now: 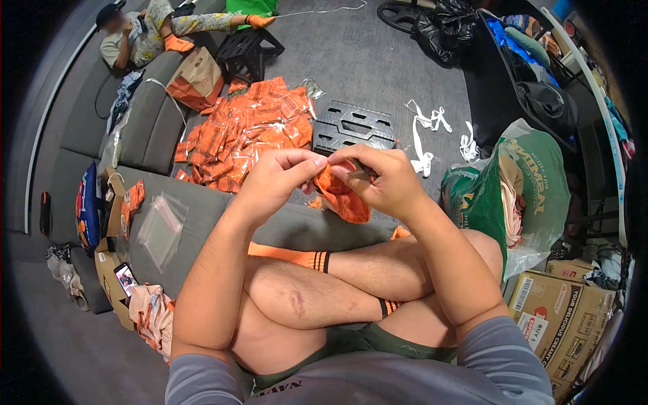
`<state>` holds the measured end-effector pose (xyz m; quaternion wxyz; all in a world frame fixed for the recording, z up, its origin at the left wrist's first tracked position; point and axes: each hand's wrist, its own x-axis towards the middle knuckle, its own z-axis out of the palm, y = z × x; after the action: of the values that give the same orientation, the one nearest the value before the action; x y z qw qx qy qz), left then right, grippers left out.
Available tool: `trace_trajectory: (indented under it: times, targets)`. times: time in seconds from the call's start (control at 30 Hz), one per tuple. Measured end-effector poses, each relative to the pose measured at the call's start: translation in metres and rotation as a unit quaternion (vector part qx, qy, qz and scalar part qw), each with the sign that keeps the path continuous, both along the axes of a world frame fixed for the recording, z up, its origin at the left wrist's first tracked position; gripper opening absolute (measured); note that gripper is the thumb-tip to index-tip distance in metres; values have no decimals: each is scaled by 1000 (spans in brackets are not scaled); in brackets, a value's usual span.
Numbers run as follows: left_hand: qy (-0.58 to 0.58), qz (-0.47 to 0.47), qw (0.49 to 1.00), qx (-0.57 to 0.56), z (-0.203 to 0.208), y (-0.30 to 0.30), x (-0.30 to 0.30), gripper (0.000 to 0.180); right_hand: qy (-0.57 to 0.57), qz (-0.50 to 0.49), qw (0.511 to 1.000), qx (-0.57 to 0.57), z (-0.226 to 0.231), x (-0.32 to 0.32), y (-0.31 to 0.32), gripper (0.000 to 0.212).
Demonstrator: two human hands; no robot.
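An orange piece of cloth [349, 201] hangs between my two hands above my crossed legs; its exact kind is hard to make out. My left hand [283, 181] pinches its upper edge between thumb and fingers. Close against it, my right hand [383, 177] is closed on the same edge, fingertips almost meeting the left thumb. Something small and dark shows within the right fingers, too covered to name. Beyond my hands lies a big heap of orange items in clear plastic packets [253, 128].
A black folding stool [354, 125] lies beside the heap, with white straps [422, 138] to its right. At right are a green plastic bag [472, 192] of cloth and a cardboard box [567, 331]. Clear plastic sleeves [162, 229] lie left. Another person [148, 34] reclines on the far-left sofa.
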<state>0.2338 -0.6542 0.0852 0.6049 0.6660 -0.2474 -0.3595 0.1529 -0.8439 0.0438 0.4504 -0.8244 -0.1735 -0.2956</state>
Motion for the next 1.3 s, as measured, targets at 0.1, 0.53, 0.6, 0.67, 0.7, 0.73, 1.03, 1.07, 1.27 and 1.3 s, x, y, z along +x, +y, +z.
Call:
trace_trajectory:
  times: [0.1,0.53,0.6,0.67,0.7,0.73,1.03,1.07,1.27,1.3]
  targets:
    - [-1,-4,1000,5,0,1,1,24,24,10,1000,-5,1,-1,-1,22]
    - [-8,12,1000,3,1,4,9,25,114,-204,946,226,5,8,-96,16]
    - [-17,17,1000,1,0,5,11,25,115,-248,938,213,-1,2,-117,18]
    - [-1,29,1000,-10,-2,6,13,25,267,-364,892,2,-8,-6,-133,23]
    - [6,35,999,-15,-4,5,13,25,336,-412,841,-105,-13,-8,-136,27]
    - [6,33,999,-16,-6,4,14,25,336,-413,840,-105,-19,-7,-132,27]
    - [41,61,997,-28,-10,4,14,24,197,-76,977,-18,-24,16,-19,30]
    - [44,61,997,-35,-10,4,14,24,159,-85,983,-39,-26,16,-17,29]
    - [87,79,992,-52,-12,5,18,22,259,-103,959,54,-8,16,-23,26]
    - [101,93,989,-55,-10,5,18,21,228,-116,964,66,-4,14,-22,26]
